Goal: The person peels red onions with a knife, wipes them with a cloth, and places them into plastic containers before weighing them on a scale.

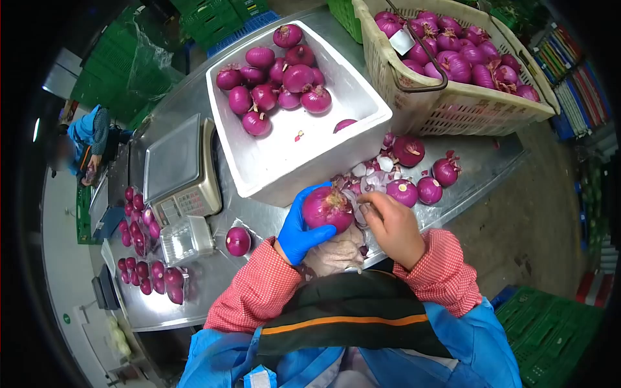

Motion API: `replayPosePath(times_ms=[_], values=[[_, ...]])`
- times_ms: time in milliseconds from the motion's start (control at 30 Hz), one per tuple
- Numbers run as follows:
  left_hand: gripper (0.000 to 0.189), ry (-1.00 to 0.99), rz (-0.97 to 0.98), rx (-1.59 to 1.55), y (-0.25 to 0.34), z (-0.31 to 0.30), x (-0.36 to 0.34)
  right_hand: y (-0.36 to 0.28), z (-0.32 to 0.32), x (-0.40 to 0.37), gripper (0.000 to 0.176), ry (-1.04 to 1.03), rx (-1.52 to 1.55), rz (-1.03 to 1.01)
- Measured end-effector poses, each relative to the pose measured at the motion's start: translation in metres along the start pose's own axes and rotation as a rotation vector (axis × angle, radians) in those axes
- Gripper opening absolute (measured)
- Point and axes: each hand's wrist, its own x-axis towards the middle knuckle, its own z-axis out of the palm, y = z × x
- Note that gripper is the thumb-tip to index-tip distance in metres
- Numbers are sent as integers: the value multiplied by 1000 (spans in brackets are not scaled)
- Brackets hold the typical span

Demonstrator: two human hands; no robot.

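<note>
My left hand (301,233), in a blue glove, is wrapped round a large purple onion (326,208) with its root end facing up. Bare and curled, my right hand (391,226) is just to the right of that onion; its fingertips are close together near loose peel, and what they hold, if anything, is too small to make out. Onion skins (372,174) lie on the metal table behind my hands. Several onions (402,192) sit to the right of the peelings. A crumpled pale cloth or glove (336,252) lies beneath the held onion.
A white foam box (291,152) with onions stands ahead, beside a crate (414,107) full of onions. On the left are a scale (173,158), clear trays (186,240), packed onions (173,284) and a single onion (238,241). Another person (87,136) is at far left.
</note>
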Motion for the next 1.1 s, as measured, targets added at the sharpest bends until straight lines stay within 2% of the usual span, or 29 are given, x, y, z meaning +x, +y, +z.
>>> replayPosePath(times_ms=[67, 167, 267, 367, 467, 567, 600, 733, 833, 967, 1100], values=[[86, -5, -45, -61, 4, 1, 0, -13, -13, -1, 28, 54, -378, -271], [82, 29, 15, 65, 13, 7, -8, -20, -8, -1, 28, 60, -453, -308], [82, 68, 53, 101, 13, 11, -8, -17, -4, 4, 28, 76, -465, -311], [82, 72, 31, 77, 14, 12, -11, -7, 5, 6, 13, 120, -441, -346], [82, 62, -80, -45, 6, 11, -16, 0, 7, 6, 19, 137, -448, -343], [81, -73, 37, -71, 12, 6, -22, 65, 10, 3, 34, 152, -458, -189], [81, -75, 81, -125, 22, 15, -22, 62, 2, -2, 32, 140, -395, -92], [86, 117, -15, -234, 9, 10, -9, 23, 4, 3, 26, 202, -218, -181], [89, 126, 136, 147, 6, 11, -3, -8, 1, 5, 24, 148, -70, -177], [91, 242, 118, 321, 12, 17, 2, -23, 6, -1, 20, 101, -345, -219], [93, 332, 179, 319, 6, 20, -1, -12, 15, 0, 13, 130, -398, -235]])
